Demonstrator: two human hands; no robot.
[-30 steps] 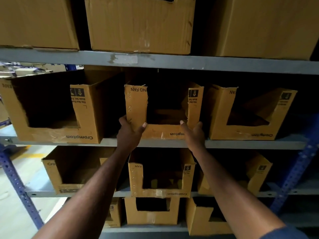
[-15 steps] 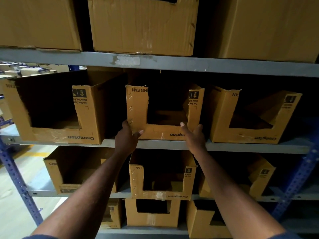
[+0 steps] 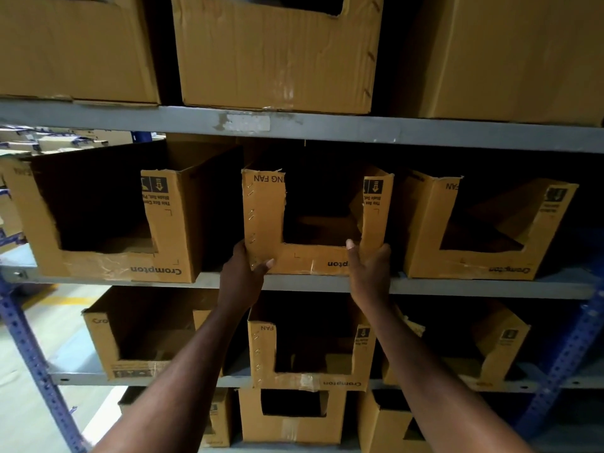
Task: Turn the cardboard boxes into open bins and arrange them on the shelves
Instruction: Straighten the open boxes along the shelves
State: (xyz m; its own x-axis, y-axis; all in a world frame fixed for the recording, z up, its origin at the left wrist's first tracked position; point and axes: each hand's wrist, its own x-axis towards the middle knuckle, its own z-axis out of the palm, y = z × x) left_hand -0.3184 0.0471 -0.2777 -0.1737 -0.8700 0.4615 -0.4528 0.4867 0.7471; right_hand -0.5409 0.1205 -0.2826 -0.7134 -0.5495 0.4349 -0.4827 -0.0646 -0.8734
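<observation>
A brown cardboard bin [image 3: 264,220] with a U-shaped cut-out in its front stands on the middle grey shelf [image 3: 457,287], between two similar cut bins. My left hand [image 3: 242,276] grips its lower left corner, thumb across the front face. My right hand [image 3: 369,269] grips the lower right corner, thumb on the front by the cut-out. To the left stands a wider bin [image 3: 183,230], to the right a slanted one [image 3: 425,230].
Closed and cut boxes [image 3: 277,57] fill the shelf above. Lower shelves hold more cut bins [image 3: 261,354]. Blue perforated uprights [image 3: 29,351] frame the rack on both sides. Pale floor with a yellow line shows at lower left.
Both hands have stayed on the middle bin's lower corners. The view has tilted up a little, so the shelves sit lower in frame. The bin looks unmoved on its shelf.
</observation>
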